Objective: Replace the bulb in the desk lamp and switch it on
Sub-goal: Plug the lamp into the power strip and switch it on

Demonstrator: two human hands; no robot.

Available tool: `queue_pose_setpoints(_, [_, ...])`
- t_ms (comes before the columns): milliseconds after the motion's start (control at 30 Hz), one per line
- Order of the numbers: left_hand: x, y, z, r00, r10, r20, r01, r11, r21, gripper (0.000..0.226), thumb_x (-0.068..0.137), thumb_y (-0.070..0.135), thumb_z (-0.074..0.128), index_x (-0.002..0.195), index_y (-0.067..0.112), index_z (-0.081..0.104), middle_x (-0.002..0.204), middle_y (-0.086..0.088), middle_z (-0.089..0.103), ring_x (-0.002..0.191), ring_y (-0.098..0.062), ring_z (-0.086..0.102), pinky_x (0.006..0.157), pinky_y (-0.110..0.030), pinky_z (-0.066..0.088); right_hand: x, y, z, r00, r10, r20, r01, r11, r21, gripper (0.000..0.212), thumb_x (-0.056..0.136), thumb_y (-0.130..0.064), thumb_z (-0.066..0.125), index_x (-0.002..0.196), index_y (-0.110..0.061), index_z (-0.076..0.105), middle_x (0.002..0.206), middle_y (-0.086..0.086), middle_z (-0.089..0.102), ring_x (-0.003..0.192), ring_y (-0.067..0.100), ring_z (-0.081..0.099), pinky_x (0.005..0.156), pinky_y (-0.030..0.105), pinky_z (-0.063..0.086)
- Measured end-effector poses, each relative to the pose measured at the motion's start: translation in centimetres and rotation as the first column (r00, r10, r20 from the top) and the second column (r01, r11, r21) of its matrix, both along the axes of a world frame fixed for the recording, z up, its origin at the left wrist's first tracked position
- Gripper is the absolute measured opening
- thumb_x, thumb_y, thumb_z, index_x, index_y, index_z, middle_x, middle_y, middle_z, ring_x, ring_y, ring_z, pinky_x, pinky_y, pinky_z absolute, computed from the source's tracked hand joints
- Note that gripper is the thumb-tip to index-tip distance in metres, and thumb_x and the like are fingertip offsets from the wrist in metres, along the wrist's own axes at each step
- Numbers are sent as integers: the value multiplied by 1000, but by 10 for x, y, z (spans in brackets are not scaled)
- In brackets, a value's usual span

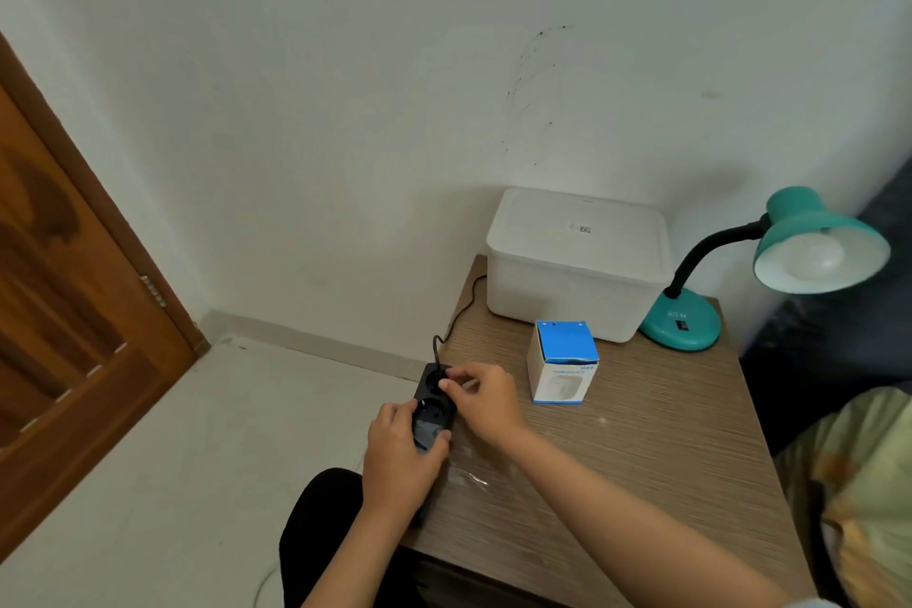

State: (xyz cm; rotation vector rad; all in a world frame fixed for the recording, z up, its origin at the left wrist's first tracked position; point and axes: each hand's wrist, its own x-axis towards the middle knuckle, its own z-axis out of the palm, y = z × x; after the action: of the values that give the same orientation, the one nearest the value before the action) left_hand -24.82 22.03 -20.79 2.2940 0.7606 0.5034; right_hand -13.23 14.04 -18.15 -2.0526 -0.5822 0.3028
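A teal desk lamp (686, 318) with a black gooseneck stands at the table's back right; a white bulb (814, 257) sits in its shade, unlit. A black power strip (433, 410) lies at the table's left edge. My left hand (402, 454) grips the strip's near end. My right hand (481, 397) pinches a black plug (444, 373) at the strip's far socket; its black cord (459, 311) runs back toward the wall. A blue and white bulb box (562, 363) stands upright mid-table.
A white lidded plastic bin (577, 262) sits against the wall beside the lamp. The wood-grain table (666, 449) has a scrap of clear wrap (474, 476) near my arm. A brown door (74, 311) is at left, bedding at right.
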Motion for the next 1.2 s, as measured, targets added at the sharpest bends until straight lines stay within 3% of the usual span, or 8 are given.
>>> queue_pose_setpoints(133, [-5,-22,-1,999,13,-46,-3,977,212,51,79,31,65,123,10,52,121,-8,53,108,-24,52,91,-37,45,-19,-47,-10,1000,-9,-6,9,998,55,12,84,-24,66,94,-20,71,86,-6,68,76,4,59,69,17,46])
queue_pose_setpoints(267, [-3,-69,-11,989,-143,36,131,964,232,42,78,38,51,114,16,57,118,-7,56,104,-22,55,89,-39,48,-25,-116,-25,988,-135,76,129,988,80,9,81,-12,69,83,-20,72,74,-11,63,75,0,58,64,6,40])
queue_pose_setpoints(400, [23,-120,-18,921,-383,73,364,912,188,36,79,38,53,113,25,53,117,-3,56,102,-15,52,87,-34,51,-3,-174,-31,941,-305,148,301,952,46,13,78,-6,71,80,-18,72,74,-21,61,74,-6,59,65,3,41])
queue_pose_setpoints(600, [104,-176,-10,806,-581,-118,592,789,165,51,85,46,45,127,18,47,135,-3,43,124,-20,41,104,-37,39,63,-229,-18,867,-434,243,454,891,-28,21,85,-17,64,106,-14,66,96,-4,64,88,4,58,77,8,41])
queue_pose_setpoints(700, [144,-185,-9,761,-602,-243,647,733,210,57,87,51,40,135,20,38,148,-5,31,133,-24,31,111,-40,28,96,-238,-13,835,-490,248,511,860,-20,31,87,-18,62,117,-9,60,112,5,64,104,14,58,91,20,41])
queue_pose_setpoints(933, [194,-185,-27,709,-569,-417,688,688,230,74,83,67,27,146,31,12,158,-1,-3,145,-21,-4,115,-52,-1,161,-236,-21,841,-488,233,509,860,-36,40,88,-16,58,127,-7,51,130,13,55,124,24,48,107,32,37])
queue_pose_setpoints(1067, [195,-186,-27,716,-567,-408,678,703,212,74,81,67,29,145,33,13,158,2,-3,145,-18,-5,116,-52,0,188,-228,-31,864,-445,236,467,883,-46,44,89,-17,58,131,-10,48,144,11,44,138,23,33,112,26,20])
queue_pose_setpoints(1200, [196,-186,-26,728,-563,-391,666,717,207,73,80,68,32,143,35,16,158,4,0,144,-18,-2,115,-50,0,205,-223,-42,862,-450,234,472,881,-41,43,90,-16,58,131,-8,49,144,11,44,141,23,29,114,29,19])
